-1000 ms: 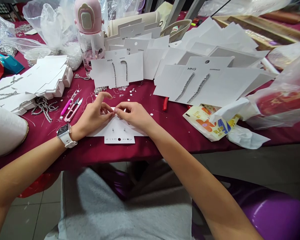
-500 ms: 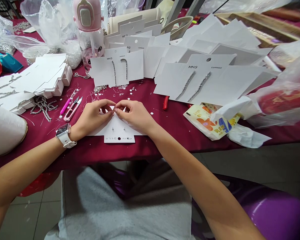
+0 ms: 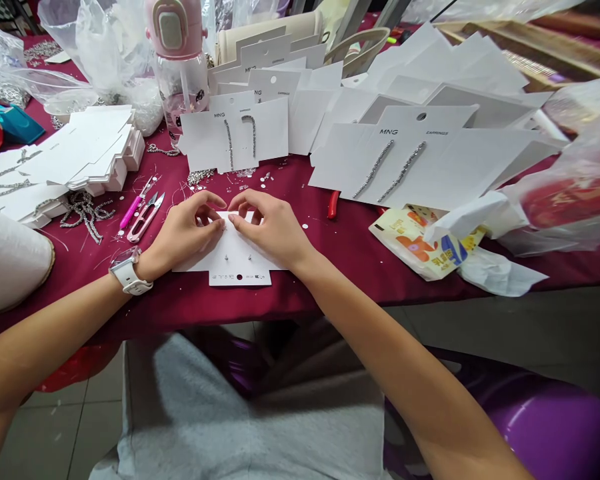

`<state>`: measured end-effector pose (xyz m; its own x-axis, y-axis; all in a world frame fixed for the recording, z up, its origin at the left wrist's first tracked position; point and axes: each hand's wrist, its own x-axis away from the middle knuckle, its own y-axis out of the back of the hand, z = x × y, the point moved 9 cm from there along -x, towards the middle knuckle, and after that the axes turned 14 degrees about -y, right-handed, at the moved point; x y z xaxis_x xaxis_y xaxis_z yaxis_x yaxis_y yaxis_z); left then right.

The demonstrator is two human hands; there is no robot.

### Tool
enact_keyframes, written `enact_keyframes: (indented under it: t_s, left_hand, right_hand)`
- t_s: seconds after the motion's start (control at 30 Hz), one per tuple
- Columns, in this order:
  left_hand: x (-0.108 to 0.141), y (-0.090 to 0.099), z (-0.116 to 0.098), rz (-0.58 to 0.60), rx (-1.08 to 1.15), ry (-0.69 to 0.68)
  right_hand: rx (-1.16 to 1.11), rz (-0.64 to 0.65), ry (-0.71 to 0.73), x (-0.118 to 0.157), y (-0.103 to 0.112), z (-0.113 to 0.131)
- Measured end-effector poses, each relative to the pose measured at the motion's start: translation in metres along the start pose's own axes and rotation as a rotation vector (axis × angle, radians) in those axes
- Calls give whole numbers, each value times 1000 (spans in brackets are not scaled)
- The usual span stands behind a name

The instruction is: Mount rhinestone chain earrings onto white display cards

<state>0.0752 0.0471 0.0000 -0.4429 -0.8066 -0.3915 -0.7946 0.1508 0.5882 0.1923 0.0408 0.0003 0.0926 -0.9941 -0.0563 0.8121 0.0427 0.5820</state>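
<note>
A white earring card [image 3: 237,257] lies flat on the burgundy tablecloth [image 3: 190,300] in front of me, with a punched tab toward me and two small studs [image 3: 237,257] in it. My left hand [image 3: 187,230], wearing a white smartwatch [image 3: 129,275], pinches the card's upper left part. My right hand [image 3: 270,223] grips its upper right part, with the fingertips curled over the edge. The hands nearly meet, hiding the card's top.
Pink thread snips [image 3: 145,217] and a pink pen [image 3: 136,212] lie left, near a tangle of rhinestone chain [image 3: 86,215]. Red-handled pliers [image 3: 333,205] sit right. Overlapping earring cards [image 3: 390,160] fill the far side, behind a pink bottle [image 3: 177,67] and plastic bags [image 3: 570,200].
My fingers have spread apart, so the hands no longer touch and more of the card's top edge shows between them. The camera has shifted slightly.
</note>
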Motion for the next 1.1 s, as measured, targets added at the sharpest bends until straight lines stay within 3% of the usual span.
enact_keyframes:
  t_s: [0.27,0.53,0.83,1.1]
  left_hand:
    - [1,0,2,-3,40,-11]
    - [0,-1,-3,9,19,-59]
    - [-1,-1,-19,11,-178,-216]
    - [0,1,-23,10,-172,-211]
  right_hand:
    - [117,18,-23,1,-7,0]
    - [150,9,-160,2,-9,-6]
    - [91,59,-169,-1,-12,-9]
    - [31,154,-190,-3,-20,-18]
